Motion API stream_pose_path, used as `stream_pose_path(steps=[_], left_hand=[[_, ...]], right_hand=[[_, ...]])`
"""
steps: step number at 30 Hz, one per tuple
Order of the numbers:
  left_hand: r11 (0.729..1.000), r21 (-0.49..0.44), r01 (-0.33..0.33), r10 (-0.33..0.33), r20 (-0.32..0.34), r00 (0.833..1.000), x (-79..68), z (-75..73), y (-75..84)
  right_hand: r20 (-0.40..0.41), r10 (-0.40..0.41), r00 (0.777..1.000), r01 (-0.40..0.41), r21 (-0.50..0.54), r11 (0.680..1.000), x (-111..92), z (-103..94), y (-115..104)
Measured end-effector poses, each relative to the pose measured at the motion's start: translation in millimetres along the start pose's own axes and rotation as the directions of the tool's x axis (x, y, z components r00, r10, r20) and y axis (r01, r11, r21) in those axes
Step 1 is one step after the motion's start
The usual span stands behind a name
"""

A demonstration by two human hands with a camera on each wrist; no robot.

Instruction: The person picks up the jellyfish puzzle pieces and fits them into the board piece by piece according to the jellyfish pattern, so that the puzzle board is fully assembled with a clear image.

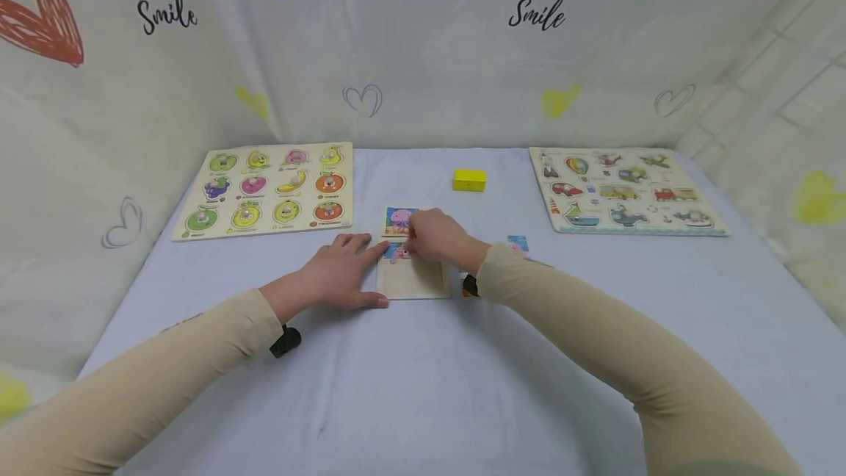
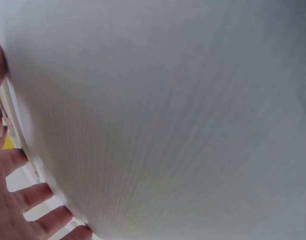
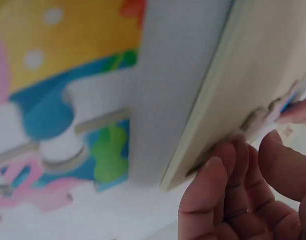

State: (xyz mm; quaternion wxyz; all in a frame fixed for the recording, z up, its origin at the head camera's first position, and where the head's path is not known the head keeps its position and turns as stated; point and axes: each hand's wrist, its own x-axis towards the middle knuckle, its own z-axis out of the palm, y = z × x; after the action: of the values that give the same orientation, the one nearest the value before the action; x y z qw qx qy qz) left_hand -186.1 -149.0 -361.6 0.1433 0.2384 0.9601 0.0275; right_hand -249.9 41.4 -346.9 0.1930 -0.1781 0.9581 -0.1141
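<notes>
A shallow wooden puzzle tray [image 1: 413, 285] lies on the white cloth, with blue and pink jigsaw pieces [image 1: 396, 251] along its far edge. My left hand [image 1: 333, 274] is spread flat at the tray's left side, index fingertip and thumb touching its edge. The right hand [image 1: 439, 237] is over the tray's far right corner, fingers curled down onto a puzzle piece that they mostly hide. In the right wrist view, the fingertips [image 3: 212, 167] are right at the tray's surface, beside the thumb. An octopus picture [image 1: 399, 221] shows just behind the tray.
Loose puzzle pieces [image 1: 518, 243] lie right of the tray, partly behind the right forearm; some show large in the right wrist view. A yellow block [image 1: 469, 181] stands farther back. A fruit board [image 1: 271, 193] lies back left, a vehicle board [image 1: 624, 189] back right.
</notes>
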Motion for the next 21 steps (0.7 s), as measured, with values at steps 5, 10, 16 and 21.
stream_pose_path(steps=[5, 10, 16, 21], left_hand=[[1.000, 0.003, -0.006, 0.006, 0.000, 1.000, -0.3, 1.1, -2.1], [1.000, 0.015, -0.004, 0.004, 0.001, 1.000, 1.0, -2.9, -2.9], [1.000, 0.006, 0.002, -0.002, 0.018, 1.000, 0.9, -3.6, -2.1], [1.000, 0.010, 0.004, -0.005, 0.019, 1.000, 1.4, -1.3, -1.8]], right_hand=[[0.001, -0.135, 0.991, 0.135, -0.011, 0.991, -12.4, -5.7, 11.6], [0.026, -0.356, 0.934, 0.354, -0.182, 0.917, -29.7, -9.9, 28.3], [0.142, -0.489, 0.861, 0.497, -0.439, 0.749, -37.5, 2.4, 38.2], [0.174, -0.475, 0.863, 0.498, -0.455, 0.738, -39.1, 8.6, 34.9]])
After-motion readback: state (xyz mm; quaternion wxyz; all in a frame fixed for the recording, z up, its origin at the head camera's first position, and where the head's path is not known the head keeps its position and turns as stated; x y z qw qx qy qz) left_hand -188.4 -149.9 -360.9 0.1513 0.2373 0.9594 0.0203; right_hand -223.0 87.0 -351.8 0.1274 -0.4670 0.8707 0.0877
